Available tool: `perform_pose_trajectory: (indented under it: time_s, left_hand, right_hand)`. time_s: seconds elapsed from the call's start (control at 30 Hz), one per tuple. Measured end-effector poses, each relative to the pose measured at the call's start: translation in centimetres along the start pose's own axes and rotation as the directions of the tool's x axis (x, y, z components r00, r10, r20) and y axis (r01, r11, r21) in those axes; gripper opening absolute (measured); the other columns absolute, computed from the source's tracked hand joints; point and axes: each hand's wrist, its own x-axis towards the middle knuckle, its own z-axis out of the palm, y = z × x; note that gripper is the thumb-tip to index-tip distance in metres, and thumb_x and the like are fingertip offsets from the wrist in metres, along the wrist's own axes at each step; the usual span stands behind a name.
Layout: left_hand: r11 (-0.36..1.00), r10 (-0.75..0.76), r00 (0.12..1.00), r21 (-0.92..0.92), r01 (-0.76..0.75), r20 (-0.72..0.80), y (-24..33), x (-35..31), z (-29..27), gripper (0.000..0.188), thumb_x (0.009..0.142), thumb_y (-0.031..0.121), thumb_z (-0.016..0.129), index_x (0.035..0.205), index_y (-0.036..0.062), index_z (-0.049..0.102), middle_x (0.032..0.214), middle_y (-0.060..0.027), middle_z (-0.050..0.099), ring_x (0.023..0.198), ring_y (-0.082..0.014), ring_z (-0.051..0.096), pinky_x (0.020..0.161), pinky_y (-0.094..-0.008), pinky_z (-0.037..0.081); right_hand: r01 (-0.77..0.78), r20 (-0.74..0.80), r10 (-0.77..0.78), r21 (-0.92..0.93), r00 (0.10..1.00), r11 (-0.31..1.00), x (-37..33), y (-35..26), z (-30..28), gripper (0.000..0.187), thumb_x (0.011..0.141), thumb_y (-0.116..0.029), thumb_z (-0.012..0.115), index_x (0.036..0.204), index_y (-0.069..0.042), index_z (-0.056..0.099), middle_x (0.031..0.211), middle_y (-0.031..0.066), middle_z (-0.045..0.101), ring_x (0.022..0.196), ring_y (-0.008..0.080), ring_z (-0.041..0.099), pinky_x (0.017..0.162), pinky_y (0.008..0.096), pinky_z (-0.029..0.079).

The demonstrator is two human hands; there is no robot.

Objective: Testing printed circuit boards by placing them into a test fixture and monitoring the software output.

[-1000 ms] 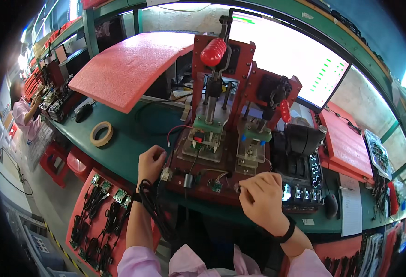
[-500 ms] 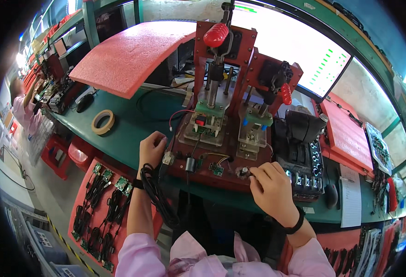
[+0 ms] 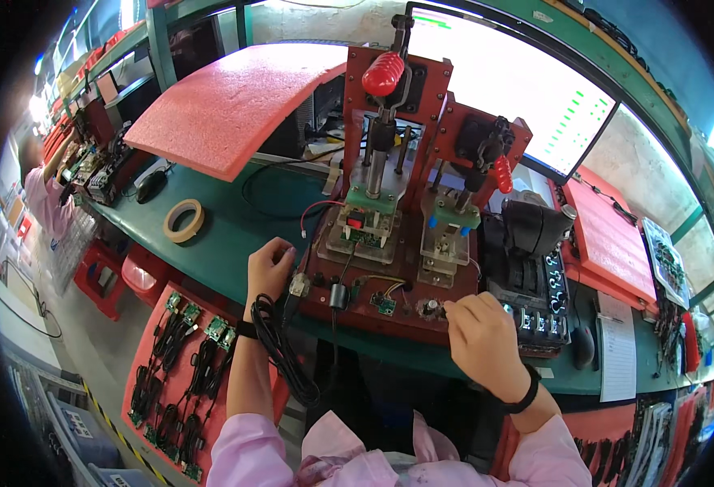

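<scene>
My left hand (image 3: 267, 272) is closed, fingers curled in, at the left front corner of a red press fixture (image 3: 357, 302); nothing shows in it. Beside it a metal connector (image 3: 298, 284) sits at the fixture's edge, and a coil of black cable (image 3: 282, 345) hangs over my left wrist. My right hand (image 3: 480, 337) has its fingers bent together next to a small round knob (image 3: 431, 307) on the front right of the base; the fingertips are partly hidden. A circuit board (image 3: 363, 235) with a cable lies under the left clamp (image 3: 379, 154).
A second clamp (image 3: 470, 178) stands to the right, beside a black device (image 3: 527, 284). Tape (image 3: 184, 221) lies on the green bench. Boards with cables cover a pink foam sheet (image 3: 150, 345) at lower left. A monitor (image 3: 527, 89) stands behind; another person (image 3: 48, 195) works far left.
My right hand has drawn slightly right and its fingers are bent in more, with the thumb less visible. The left hand stays near the fixture's corner; the view has shifted a little.
</scene>
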Motion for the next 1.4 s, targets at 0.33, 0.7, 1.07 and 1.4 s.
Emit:
perform_pose_trajectory:
  time_s: [0.33, 0.7, 1.07, 1.4]
  left_hand:
    - [1.000, 0.023, 1.000, -0.009, -0.023, 0.014, 0.6, 0.2, 0.0, 0.012, 0.080, 0.009, 0.061, 0.081, -0.0023, 0.057, 0.061, -0.0023, 0.053, 0.059, -0.0048, 0.046, 0.054, -0.0230, 0.039]
    - [0.990, 0.139, 0.982, -0.044, -0.134, 0.129, -2.4, 1.5, -1.1, 0.012, 0.086, 0.012, 0.058, 0.082, 0.0007, 0.057, 0.062, 0.0025, 0.048, 0.059, -0.0027, 0.043, 0.052, -0.0199, 0.035]
    - [0.988, 0.156, 0.970, -0.025, -0.154, 0.188, -2.3, 1.8, -1.7, 0.010, 0.088, 0.010, 0.056, 0.083, 0.0007, 0.057, 0.064, 0.0037, 0.047, 0.058, -0.0022, 0.042, 0.053, -0.0188, 0.035]
    - [0.981, 0.178, 0.963, -0.111, -0.158, 0.202, -2.5, 1.8, -1.8, 0.012, 0.089, 0.011, 0.055, 0.084, 0.0005, 0.057, 0.068, 0.0046, 0.049, 0.062, -0.0021, 0.044, 0.055, -0.0182, 0.036]
  right_hand:
    - [-0.101, 0.061, 0.096, 0.087, 0.993, 0.991, -0.1, 2.4, -1.3, 0.018, 0.070, -0.005, 0.061, 0.088, -0.003, 0.062, 0.079, 0.0077, 0.055, 0.078, 0.0256, 0.053, 0.067, 0.0348, 0.046]
    - [-0.266, 0.416, 0.157, 0.218, 0.896, 0.939, -1.0, 9.3, -4.0, 0.018, 0.064, -0.008, 0.070, 0.077, 0.001, 0.061, 0.070, 0.0121, 0.057, 0.068, 0.0278, 0.059, 0.061, 0.0360, 0.045]
    - [-0.148, 0.557, -0.100, 0.384, 0.825, 0.911, 0.6, 11.5, -3.0, 0.011, 0.060, -0.001, 0.066, 0.066, 0.001, 0.057, 0.069, 0.0092, 0.055, 0.063, 0.0252, 0.058, 0.055, 0.0359, 0.043]
    - [-0.223, 0.528, 0.050, 0.269, 0.848, 0.937, 0.6, 10.6, -3.3, 0.010, 0.059, -0.010, 0.064, 0.061, 0.000, 0.063, 0.061, 0.0113, 0.060, 0.059, 0.0275, 0.060, 0.055, 0.0345, 0.047]
